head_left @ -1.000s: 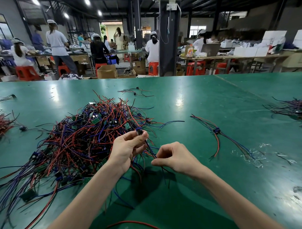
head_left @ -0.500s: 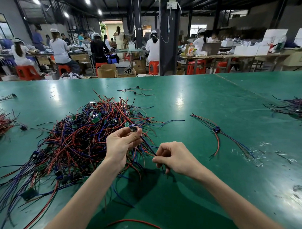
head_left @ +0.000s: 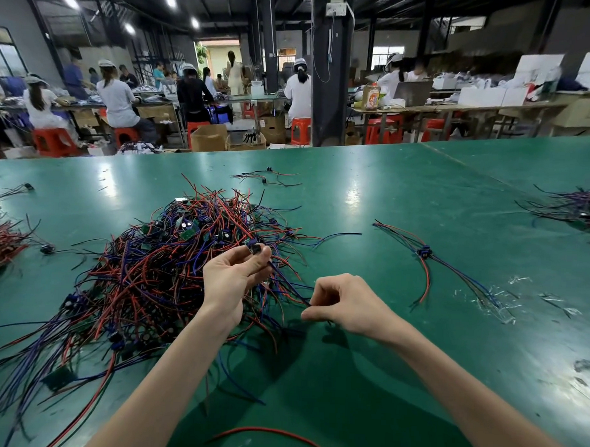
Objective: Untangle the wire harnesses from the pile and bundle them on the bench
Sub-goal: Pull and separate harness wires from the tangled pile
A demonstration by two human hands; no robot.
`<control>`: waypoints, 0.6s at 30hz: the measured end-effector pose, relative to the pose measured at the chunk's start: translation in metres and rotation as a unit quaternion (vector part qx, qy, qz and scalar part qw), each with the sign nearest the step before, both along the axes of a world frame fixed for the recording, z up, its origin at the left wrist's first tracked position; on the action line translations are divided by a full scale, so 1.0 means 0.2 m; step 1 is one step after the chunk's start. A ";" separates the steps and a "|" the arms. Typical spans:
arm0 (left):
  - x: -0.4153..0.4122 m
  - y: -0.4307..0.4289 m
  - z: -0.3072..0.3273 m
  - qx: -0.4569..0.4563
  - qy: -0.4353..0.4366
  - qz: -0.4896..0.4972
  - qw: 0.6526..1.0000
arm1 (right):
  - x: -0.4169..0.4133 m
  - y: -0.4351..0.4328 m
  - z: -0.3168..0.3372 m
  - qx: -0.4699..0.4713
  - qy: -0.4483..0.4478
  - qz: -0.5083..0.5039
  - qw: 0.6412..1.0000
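Note:
A big tangled pile of red, blue and black wire harnesses [head_left: 144, 271] with small green boards lies on the green bench [head_left: 365, 376], left of centre. My left hand [head_left: 233, 276] pinches the small dark connector of one harness [head_left: 254, 248] just above the pile's right edge. Its thin wires run down and right to my right hand [head_left: 342, 307], which pinches them between thumb and forefinger. A separated bundle of harnesses [head_left: 426, 256] lies on the bench to the right, apart from both hands.
More wire heaps sit at the far right edge [head_left: 575, 208] and far left edge [head_left: 0, 243]. A few loose harnesses [head_left: 267, 177] lie beyond the pile. A red wire [head_left: 269, 434] curls near the front edge. Scraps of clear tape [head_left: 495, 299] litter the right side. People work at distant tables.
My left hand has lifted the connector slightly up and left, away from my right hand, drawing the wires straighter between the two. The pile has hardly shifted.

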State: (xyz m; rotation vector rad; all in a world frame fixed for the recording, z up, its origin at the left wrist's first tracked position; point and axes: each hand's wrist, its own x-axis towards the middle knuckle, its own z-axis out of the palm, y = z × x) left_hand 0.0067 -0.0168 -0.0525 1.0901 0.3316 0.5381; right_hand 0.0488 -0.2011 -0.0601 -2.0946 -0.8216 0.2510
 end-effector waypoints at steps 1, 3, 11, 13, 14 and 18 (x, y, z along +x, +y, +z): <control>0.00 0.00 0.00 -0.001 0.002 0.002 1.000 | 0.00 0.00 0.00 -0.005 0.002 0.005 1.000; 0.00 0.02 0.00 -0.007 0.005 0.010 1.000 | 0.01 -0.01 0.00 -0.015 0.018 0.016 1.000; 0.01 0.04 -0.02 -0.005 0.005 0.022 1.000 | 0.02 -0.01 -0.01 -0.031 0.046 -0.007 0.998; 0.01 0.04 -0.02 -0.006 0.007 0.023 1.000 | 0.02 0.00 -0.01 -0.043 0.040 -0.017 0.998; 0.01 0.04 -0.02 -0.005 0.009 0.023 1.000 | 0.02 0.00 -0.01 -0.049 0.040 -0.024 0.998; -0.01 0.00 -0.01 0.014 0.000 0.007 1.000 | 0.03 0.00 -0.02 -0.035 0.125 -0.067 0.989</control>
